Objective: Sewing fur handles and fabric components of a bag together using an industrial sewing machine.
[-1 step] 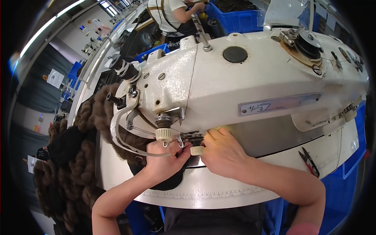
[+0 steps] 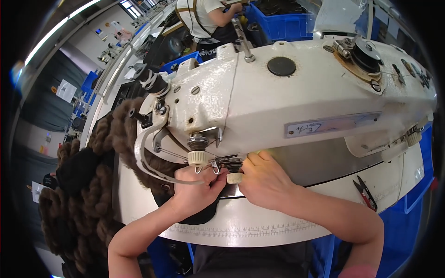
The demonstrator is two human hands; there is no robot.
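A white sewing machine (image 2: 252, 106) spans the view, its needle end at the left. My left hand (image 2: 194, 190) is closed in a pinch below the machine's tension knobs, on a piece of black fabric (image 2: 201, 214) that lies on the white table. Brown fur (image 2: 153, 169) joins this fabric at its left. Close by on the right, my right hand (image 2: 266, 180) has its fingers curled beside the needle area. Its fingertips are partly hidden by the machine, so whatever they grip does not show. The needle itself is hidden too.
Black-handled thread snips (image 2: 365, 192) lie on the table at right. A pile of brown fur and black fabric pieces (image 2: 88, 194) hangs off the left side. Behind the machine are a blue bin (image 2: 278, 25) and another person (image 2: 201, 23) at work. A ruler strip (image 2: 241, 230) edges the table.
The machine sits slightly lower and further right in view, as the camera shifts a little. Both hands keep their place and grip.
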